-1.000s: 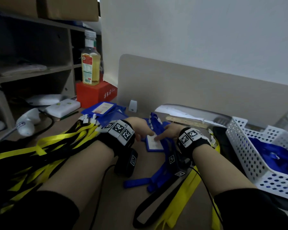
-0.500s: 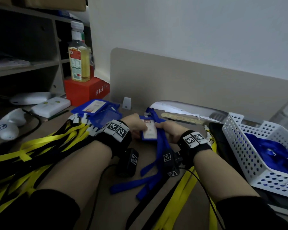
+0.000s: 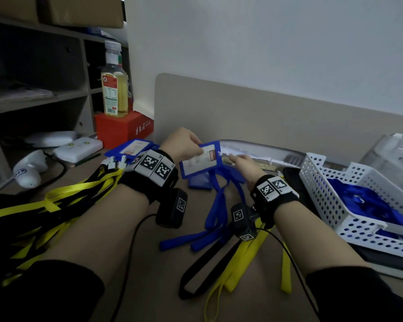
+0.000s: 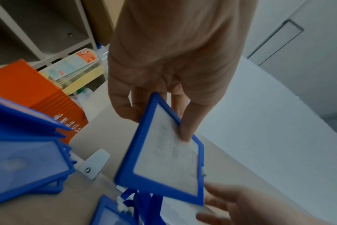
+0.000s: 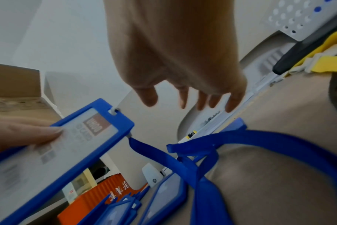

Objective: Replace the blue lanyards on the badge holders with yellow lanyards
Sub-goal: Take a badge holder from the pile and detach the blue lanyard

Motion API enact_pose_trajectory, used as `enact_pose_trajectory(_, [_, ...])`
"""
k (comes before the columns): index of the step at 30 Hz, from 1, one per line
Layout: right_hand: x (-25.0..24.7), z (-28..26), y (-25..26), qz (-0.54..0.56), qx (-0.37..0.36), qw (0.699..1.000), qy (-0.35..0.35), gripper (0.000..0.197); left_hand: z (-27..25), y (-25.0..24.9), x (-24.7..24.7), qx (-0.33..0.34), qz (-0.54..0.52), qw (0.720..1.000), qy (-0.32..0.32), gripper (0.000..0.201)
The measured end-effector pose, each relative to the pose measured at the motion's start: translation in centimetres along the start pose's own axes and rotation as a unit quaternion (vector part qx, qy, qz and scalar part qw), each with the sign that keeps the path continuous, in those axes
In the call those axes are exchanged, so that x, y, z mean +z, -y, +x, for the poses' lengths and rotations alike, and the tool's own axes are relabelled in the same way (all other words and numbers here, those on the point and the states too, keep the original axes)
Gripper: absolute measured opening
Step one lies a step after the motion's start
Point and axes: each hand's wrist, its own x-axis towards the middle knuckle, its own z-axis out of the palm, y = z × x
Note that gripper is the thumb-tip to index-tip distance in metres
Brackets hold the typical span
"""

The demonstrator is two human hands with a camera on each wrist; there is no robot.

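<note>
A blue badge holder (image 3: 200,160) (image 4: 164,164) (image 5: 58,152) with a white card hangs tilted above the desk. My left hand (image 3: 184,142) (image 4: 164,91) pinches its left end, thumb on the card face and fingers behind. A blue lanyard (image 3: 216,205) (image 5: 221,143) is clipped to its right end and trails down to the desk. My right hand (image 3: 242,165) (image 5: 183,91) hovers just right of the clip end with fingers spread and holds nothing. Yellow lanyards (image 3: 63,198) lie piled at the left, and others (image 3: 247,259) lie under my right wrist.
More blue badge holders (image 3: 130,148) lie behind my left wrist, and one (image 3: 200,182) lies under the held one. A white perforated basket (image 3: 323,189) with blue lanyards stands at the right. A red box (image 3: 123,129) with a bottle (image 3: 114,94) stands back left.
The badge holder has come up off the desk and turned sideways in my left hand. My right hand has come off it and opened beside its clip end.
</note>
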Motion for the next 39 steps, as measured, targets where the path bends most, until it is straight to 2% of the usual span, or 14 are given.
enact_pose_trajectory(2, [0.0,-2.1,0.8,0.026,-0.054,0.998,0.036,0.034,-1.0,-0.6,-0.1,0.017,0.011,1.000,0.008,0.024])
enact_pose_trajectory(5, [0.3,-5.2,1.3,0.088,-0.071,0.989,0.092,0.035,-2.5,-0.9,-0.2,0.024,-0.020,1.000,0.007,0.021])
enact_pose_trajectory(9, [0.9,-7.9,0.4,0.105,-0.078,0.985,0.108,0.032,-4.2,0.1,-0.3,0.007,-0.116,0.993,-0.003,0.021])
enact_pose_trajectory(13, [1.3,-9.7,-0.6,0.177,-0.090,0.973,0.120,0.031,-6.3,1.6,0.4,-0.008,-0.248,0.969,-0.012,0.022])
enact_pose_trajectory(17, [1.5,-11.4,-0.5,0.275,-0.065,0.946,0.160,0.035,-7.7,2.1,1.2,-0.027,-0.315,0.949,-0.017,0.024])
enact_pose_trajectory(21, [1.3,-11.7,-1.4,0.288,-0.058,0.935,0.198,0.034,-7.9,2.5,1.8,-0.022,-0.349,0.936,-0.033,0.018])
enact_pose_trajectory(23, [1.3,-11.4,-2.0,0.308,-0.048,0.927,0.209,0.035,-7.7,2.6,1.9,-0.017,-0.355,0.933,-0.053,0.021])
enact_pose_trajectory(26, [1.5,-11.2,-2.2,0.328,-0.045,0.922,0.201,0.032,-7.3,2.7,2.0,-0.035,-0.385,0.919,-0.076,0.032])
enact_pose_trajectory(28, [1.8,-11.1,-2.2,0.324,-0.063,0.927,0.181,0.030,-7.2,2.7,1.9,-0.066,-0.427,0.899,-0.072,0.029])
enact_pose_trajectory(32, [2.3,-11.3,-1.8,0.310,-0.085,0.938,0.128,0.029,-7.8,2.1,1.6,-0.109,-0.514,0.850,0.009,0.013])
enact_pose_trajectory(34, [2.3,-11.4,-1.8,0.300,-0.088,0.944,0.104,0.027,-8.4,1.8,1.6,-0.113,-0.499,0.858,0.042,0.010])
enact_pose_trajectory(36, [2.2,-11.5,-1.9,0.290,-0.088,0.949,0.085,0.024,-8.7,1.6,1.7,-0.104,-0.455,0.883,0.052,0.005])
enact_pose_trajectory(39, [2.1,-11.3,-2.2,0.264,-0.084,0.959,0.062,0.023,-8.7,1.4,1.7,-0.081,-0.398,0.914,0.016,0.006])
